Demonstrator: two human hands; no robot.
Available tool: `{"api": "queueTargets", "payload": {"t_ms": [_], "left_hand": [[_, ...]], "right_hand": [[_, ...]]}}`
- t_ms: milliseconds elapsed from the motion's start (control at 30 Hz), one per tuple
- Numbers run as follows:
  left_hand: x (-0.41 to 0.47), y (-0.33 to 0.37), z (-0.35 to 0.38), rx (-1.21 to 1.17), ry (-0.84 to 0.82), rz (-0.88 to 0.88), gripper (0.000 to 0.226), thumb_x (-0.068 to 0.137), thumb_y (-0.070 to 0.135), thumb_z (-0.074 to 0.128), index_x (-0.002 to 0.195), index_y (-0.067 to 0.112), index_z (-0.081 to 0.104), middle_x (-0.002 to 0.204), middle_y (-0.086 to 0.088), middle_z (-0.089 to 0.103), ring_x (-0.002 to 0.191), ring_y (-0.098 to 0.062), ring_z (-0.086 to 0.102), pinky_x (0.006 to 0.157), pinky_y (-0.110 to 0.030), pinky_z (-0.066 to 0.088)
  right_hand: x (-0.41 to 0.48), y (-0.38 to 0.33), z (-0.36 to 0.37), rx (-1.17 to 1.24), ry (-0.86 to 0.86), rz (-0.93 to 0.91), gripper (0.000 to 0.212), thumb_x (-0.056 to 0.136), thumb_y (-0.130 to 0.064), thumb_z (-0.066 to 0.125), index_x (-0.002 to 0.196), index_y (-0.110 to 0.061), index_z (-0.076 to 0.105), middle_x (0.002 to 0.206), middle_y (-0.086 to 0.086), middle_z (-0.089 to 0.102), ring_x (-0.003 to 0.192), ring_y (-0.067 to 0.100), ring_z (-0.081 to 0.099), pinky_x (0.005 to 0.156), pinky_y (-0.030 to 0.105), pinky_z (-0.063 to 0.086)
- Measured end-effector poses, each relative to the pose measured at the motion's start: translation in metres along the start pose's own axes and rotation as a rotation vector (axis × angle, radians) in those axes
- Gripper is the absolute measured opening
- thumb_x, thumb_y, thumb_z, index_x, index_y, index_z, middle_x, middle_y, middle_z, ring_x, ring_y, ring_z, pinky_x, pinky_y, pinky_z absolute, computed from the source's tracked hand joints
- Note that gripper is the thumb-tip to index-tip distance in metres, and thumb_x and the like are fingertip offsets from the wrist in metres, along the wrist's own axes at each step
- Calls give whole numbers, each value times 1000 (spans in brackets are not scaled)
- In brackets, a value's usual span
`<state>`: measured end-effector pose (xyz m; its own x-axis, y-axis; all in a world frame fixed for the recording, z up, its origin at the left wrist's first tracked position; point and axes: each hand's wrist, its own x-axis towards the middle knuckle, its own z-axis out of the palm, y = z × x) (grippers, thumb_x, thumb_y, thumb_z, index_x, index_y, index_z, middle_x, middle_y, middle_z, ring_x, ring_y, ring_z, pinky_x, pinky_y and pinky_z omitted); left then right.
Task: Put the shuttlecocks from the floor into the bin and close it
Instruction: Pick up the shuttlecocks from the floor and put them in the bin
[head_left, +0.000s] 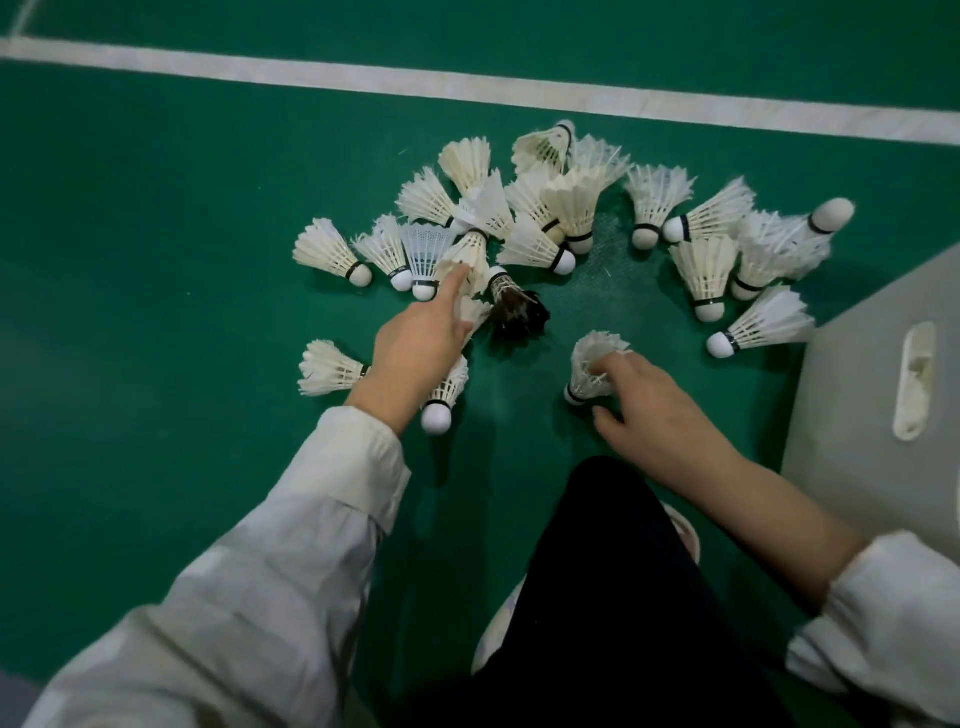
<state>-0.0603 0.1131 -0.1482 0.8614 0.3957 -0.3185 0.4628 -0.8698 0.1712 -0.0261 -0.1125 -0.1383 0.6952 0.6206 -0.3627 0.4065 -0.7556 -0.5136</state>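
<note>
Right hand (655, 415) fingers pinch 1 shuttlecock (589, 364) by its feathers — left hand (418, 345) forefinger, straight, touches the pile (550, 208).

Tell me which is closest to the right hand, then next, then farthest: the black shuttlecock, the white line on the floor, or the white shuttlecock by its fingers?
1. White shuttlecock: just under the curled fingers of the right hand.
2. Black-feathered shuttlecock: a little up and to the left, mid-floor.
3. White line: far off, beyond the whole pile, across the top.
</note>
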Motion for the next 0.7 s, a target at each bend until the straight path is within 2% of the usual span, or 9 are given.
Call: {"api": "queueTargets", "payload": {"t_ms": [100, 300, 433, 533, 600, 700], "left_hand": [[1, 1, 0, -61, 111, -28, 30, 92, 29, 47, 119, 19, 36, 76, -9, 58, 62, -28, 52, 52, -31, 38], [-12, -5, 1, -72, -39, -31, 28, 89, 41, 51, 102, 19, 40, 81, -8, 57, 71, -29, 54, 56, -33, 40], [-18, -3, -10, 32, -119, -25, 24, 89, 41, 51, 100, 20, 55, 97, -4, 66, 85, -27, 58, 62, -30, 41], [-35, 3, -36, 9, 18, 15, 23, 88, 46, 53, 91, 24, 59, 90, 2, 69, 80, -23, 60, 58, -28, 39], [-48, 17, -60, -146, 118, 49, 22, 86, 47, 55, 89, 25, 61, 83, 8, 67, 74, -19, 59, 58, -28, 42], [-60, 51, -93, -364, 149, 137, 19, 83, 47, 60, 84, 29, 62, 76, 16, 64, 61, -2, 54, 58, -25, 43]], "right_hand": [[-1, 3, 2, -24, 30, -30, 22, 88, -19, 56, 102, -2, 62, 106, 15, 54, 96, 35, 52, 84, 38, 43], [-2, 2, -2, -112, 69, 2, 25, 94, -26, 46, 101, -9, 63, 104, 11, 56, 92, 35, 55, 73, 38, 43], [-3, -4, -16, -147, 84, 20, 22, 93, -31, 45, 91, -18, 63, 95, 9, 64, 89, 33, 58, 61, 32, 33], [-5, -10, -40, -105, 141, -24, 21, 92, -34, 48, 90, -22, 65, 90, 8, 68, 84, 32, 59, 60, 32, 35], [-9, -12, -64, -84, 156, -77, 23, 92, -36, 49, 87, -21, 65, 87, 6, 67, 79, 28, 59, 61, 32, 40], [-23, -10, -113, -58, 186, -129, 24, 90, -38, 50, 86, -20, 66, 87, 2, 65, 78, 23, 60, 66, 32, 47]]}}
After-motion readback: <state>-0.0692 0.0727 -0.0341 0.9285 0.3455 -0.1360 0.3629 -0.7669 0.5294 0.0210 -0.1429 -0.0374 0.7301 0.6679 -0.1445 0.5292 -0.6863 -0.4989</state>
